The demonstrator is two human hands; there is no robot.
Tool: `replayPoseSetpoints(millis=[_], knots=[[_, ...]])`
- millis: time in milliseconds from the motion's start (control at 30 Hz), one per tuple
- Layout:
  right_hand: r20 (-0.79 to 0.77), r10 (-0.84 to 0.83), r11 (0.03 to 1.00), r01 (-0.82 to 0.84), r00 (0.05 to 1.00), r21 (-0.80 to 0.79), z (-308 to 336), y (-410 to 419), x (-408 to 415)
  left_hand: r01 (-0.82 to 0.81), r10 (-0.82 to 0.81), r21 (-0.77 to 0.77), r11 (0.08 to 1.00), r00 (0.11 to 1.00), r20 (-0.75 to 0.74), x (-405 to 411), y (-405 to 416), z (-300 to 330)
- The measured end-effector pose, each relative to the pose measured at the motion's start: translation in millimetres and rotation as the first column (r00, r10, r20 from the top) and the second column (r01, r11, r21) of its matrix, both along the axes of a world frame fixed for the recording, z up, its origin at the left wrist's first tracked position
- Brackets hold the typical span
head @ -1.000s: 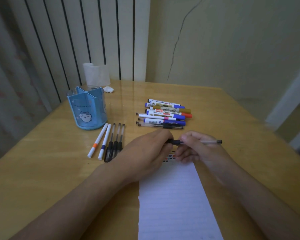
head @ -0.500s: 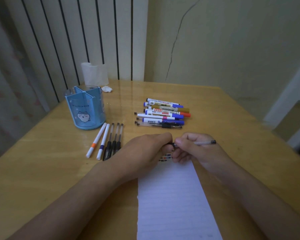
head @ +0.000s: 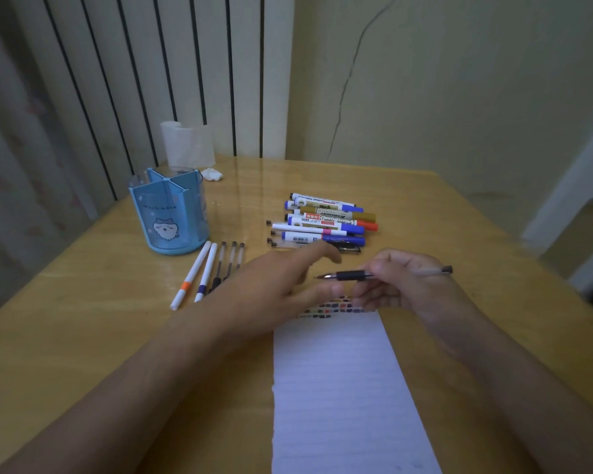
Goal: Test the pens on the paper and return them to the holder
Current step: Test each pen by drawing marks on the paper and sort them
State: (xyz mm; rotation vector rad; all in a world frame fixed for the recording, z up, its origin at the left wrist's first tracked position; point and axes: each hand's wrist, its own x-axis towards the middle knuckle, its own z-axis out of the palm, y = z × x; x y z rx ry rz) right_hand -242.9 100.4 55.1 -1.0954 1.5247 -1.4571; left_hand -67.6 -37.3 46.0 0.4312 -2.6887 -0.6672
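Pinching the uncapped pen [head: 353, 276] in your right hand [head: 401, 285] just above the paper's [head: 339, 388] 12 o'clock edge; left hand [head: 274, 289] fingers spread (blurred). Holder [head: 168, 213] at 10 o'clock, bare table [head: 83, 336] beside it.

Left hand [head: 271, 285] motion-blurred, fingertips indistinct; covers lower ends of black pens [head: 228, 265] near holder [head: 168, 213]. Paper [head: 343, 388] cut off by bottom edge; colour marks [head: 329, 307] on its top partly hidden behind both hands. Marker [head: 326, 220] labels mostly unreadable.
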Motion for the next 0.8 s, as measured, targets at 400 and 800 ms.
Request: replayPoseSetpoints(millis=[400, 800], knots=[[-0.177, -0.094, 0.992, 0.107, 0.98, 0.062, -13, 0, -10, -0.037, 0.105, -0.184, 0.982, 0.92, 0.378, 7, -18, -12], [-0.34, -0.075, 0.993, 0.103, 0.938, 0.065, -29, -6, -1, -0.044, 0.108, -0.171, 0.984, 0.916, 0.386, 5, -23, -15]])
